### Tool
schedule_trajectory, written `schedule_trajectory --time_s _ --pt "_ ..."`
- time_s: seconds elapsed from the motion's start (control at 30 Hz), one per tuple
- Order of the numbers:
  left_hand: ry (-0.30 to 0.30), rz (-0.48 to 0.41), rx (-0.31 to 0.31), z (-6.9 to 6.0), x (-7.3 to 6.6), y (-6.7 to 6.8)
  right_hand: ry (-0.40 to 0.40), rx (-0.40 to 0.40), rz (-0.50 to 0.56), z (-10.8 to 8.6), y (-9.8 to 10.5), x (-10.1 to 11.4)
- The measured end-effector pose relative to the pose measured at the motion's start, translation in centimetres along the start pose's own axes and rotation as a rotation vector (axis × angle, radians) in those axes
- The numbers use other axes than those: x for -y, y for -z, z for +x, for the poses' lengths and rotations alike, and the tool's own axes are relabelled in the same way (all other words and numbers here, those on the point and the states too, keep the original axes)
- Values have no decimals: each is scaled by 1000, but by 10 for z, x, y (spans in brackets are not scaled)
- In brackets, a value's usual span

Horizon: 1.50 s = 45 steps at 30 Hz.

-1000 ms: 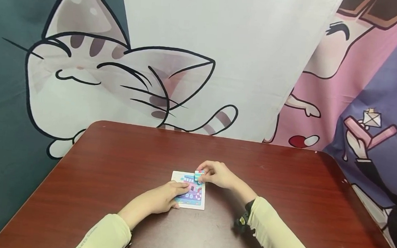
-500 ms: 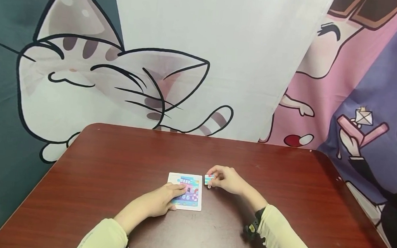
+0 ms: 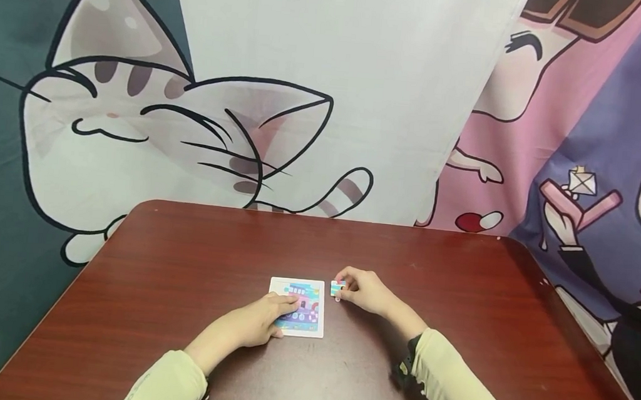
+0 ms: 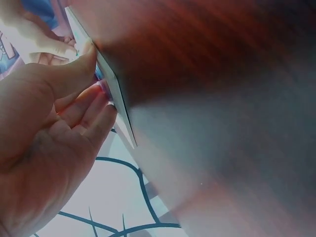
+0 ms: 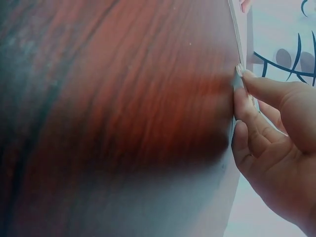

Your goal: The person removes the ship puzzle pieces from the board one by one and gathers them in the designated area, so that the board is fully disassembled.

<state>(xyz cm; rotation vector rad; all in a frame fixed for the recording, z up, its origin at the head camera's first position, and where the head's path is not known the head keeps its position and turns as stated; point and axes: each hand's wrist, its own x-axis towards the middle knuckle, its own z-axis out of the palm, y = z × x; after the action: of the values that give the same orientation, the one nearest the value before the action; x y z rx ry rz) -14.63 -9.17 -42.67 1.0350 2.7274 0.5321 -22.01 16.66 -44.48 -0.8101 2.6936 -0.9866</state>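
Observation:
A flat jigsaw puzzle board [image 3: 304, 334] with a white border and a pink, blue and purple picture lies on the table. Its upper left part looks pale. My left hand [image 3: 259, 318] rests on the board's left side, fingers stretched over the picture and thumb by the lower edge. Just off the upper right of the board, my right hand [image 3: 368, 292] pinches a small blue, white and pink puzzle piece [image 3: 337, 288] between thumb and fingers. In the left wrist view, the left hand [image 4: 47, 123] touches the board's edge; the right wrist view shows the right hand [image 5: 281, 128] low over the tabletop.
The reddish-brown wooden table [image 3: 210, 241] has rounded far corners. Behind it hangs a cloth backdrop [image 3: 420, 76] with a cartoon cat and other figures. Both forearms wear pale sleeves [image 3: 171, 380].
My right hand has moved the puzzle piece from over the board's upper right corner to just right of the board. The left hand stays on the board. The head view has shifted slightly.

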Motion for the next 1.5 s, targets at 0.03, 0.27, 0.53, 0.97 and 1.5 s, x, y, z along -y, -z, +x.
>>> schedule_trajectory --time_s 0.03,0.27,0.53,0.97,1.5 --pt "-5 0 -5 0 0 1 5 4 -11 1 0 1" --pt "-21 -2 -22 0 2 3 26 74 -93 7 7 7" --pt "-12 -1 -17 0 1 2 19 152 -167 11 12 12" --pt "-10 -5 -11 -1 1 1 -26 196 -146 11 13 11" --pt "46 -60 25 -1 1 -1 68 90 -83 8 16 2"
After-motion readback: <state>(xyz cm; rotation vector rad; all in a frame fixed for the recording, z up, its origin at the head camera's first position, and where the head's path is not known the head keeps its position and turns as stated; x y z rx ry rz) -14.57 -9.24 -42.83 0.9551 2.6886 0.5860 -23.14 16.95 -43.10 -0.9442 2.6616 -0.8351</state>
